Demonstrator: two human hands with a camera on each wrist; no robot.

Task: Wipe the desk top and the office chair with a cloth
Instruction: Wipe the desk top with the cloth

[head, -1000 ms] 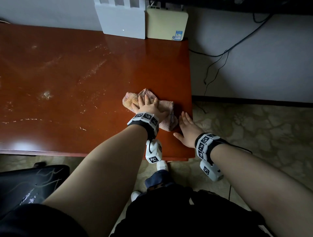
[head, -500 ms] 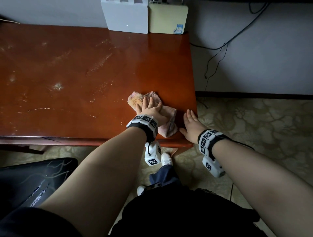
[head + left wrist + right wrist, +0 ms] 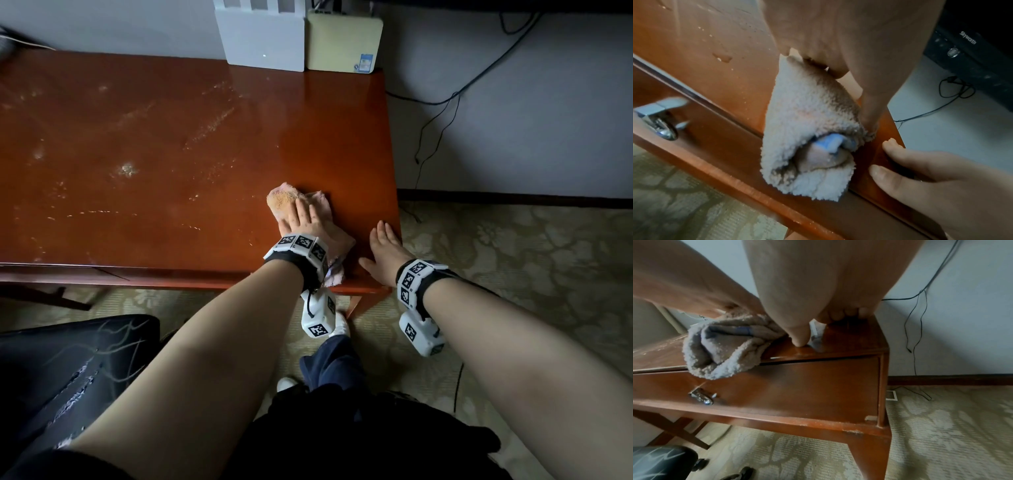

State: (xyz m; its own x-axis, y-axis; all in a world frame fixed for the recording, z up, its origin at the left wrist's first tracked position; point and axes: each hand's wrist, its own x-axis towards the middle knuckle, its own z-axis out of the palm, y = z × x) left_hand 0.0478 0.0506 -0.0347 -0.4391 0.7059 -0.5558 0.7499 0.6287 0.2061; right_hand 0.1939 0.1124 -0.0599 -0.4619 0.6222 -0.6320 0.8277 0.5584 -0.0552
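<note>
i'm pressing my left hand (image 3: pixel 306 222) flat on the pinkish terry cloth (image 3: pixel 287 202), fingers straight & laid over it, palm down. the cloth is sitting on the bench (image 3: pixel 171 137) near the front right corner, bunched up, w/ its near end hanging over the front edge in the left wrist view (image 3: pixel 803 154). a bit of blue trim is showing inside the fold there. my right hand (image 3: pixel 385 251) is resting just beside the cloth, right at the bench's right edge, fingers straight & together, thumb out to the left, holding nothing. in the right wrist view the thumb tip is touching the wood & the cloth (image 3: pixel 725 345) is lying just left of it. pale dusty streaks & specks are lying across the left & middle of the bench top. a white box (image 3: pixel 263 34) & a cream box (image 3: pixel 344 42) are standing at the back against the wall. the black office chair (image 3: pixel 68 370) is sitting low on my left, apart from the bench. a metal drawer handle (image 3: pixel 701 395) is showing on the front panel below the cloth. thin black cables (image 3: pixel 445 113) are hanging down the wall on the right, over patterned carpet (image 3: pixel 513 257).
</note>
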